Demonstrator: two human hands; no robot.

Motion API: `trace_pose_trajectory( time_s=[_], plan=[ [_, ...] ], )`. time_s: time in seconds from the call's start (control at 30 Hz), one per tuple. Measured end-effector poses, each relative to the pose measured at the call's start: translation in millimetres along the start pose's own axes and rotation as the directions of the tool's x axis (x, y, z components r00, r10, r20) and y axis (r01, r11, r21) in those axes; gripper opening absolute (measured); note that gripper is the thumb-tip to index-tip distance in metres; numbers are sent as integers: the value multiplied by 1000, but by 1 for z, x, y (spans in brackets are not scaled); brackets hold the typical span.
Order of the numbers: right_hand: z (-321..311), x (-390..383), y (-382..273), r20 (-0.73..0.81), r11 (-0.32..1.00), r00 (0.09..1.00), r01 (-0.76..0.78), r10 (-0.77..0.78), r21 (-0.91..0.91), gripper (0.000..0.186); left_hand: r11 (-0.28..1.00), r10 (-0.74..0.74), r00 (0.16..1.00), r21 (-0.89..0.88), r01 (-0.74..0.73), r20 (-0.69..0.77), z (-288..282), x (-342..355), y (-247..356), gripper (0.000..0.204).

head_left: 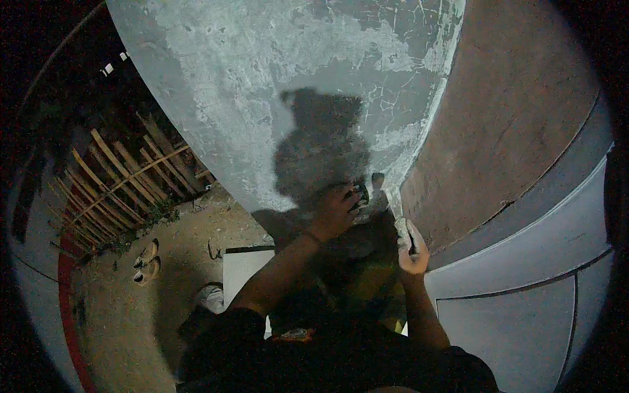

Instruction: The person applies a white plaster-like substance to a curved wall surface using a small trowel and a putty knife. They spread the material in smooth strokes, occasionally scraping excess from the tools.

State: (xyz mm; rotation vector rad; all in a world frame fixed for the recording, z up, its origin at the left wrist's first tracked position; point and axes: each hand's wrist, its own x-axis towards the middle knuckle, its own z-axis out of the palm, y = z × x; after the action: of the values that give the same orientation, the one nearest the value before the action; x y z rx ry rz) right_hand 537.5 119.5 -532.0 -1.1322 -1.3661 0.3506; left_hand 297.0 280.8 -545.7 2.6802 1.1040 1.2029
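A grey wall [223, 78] with patchy white coating and fine cracks stands in front of me. My left hand [337, 211] is raised close to its lower part, in shadow. Its fingers curl beside a small dark object [362, 194], whose kind I cannot make out. My right hand [413, 250] is by the wall's lower right corner. Whitish smears cover its fingers, which are bent together; whatever is between them is hard to tell from the pale fingers. My own shadow darkens the wall above both hands.
A brown wall [504, 118] adjoins on the right, above a pale panelled surface [511, 321]. A white flat-topped thing [246, 272] stands below my left forearm. Slippers [147, 262] lie on the dirt ground [118, 314], near a fence of wooden poles [131, 173].
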Motion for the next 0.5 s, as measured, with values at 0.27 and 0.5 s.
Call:
trace_pose_trajectory(
  time_s=[0.27,0.5],
  plan=[
    [19,50,-71,-28,991,999,15,-19,-135,51,523,-272,907,-742,419,320,-29,44,65,38],
    [43,80,-87,37,993,992,-119,118,11,59,261,-247,885,-853,452,394,-74,103,111,28]
  ],
)
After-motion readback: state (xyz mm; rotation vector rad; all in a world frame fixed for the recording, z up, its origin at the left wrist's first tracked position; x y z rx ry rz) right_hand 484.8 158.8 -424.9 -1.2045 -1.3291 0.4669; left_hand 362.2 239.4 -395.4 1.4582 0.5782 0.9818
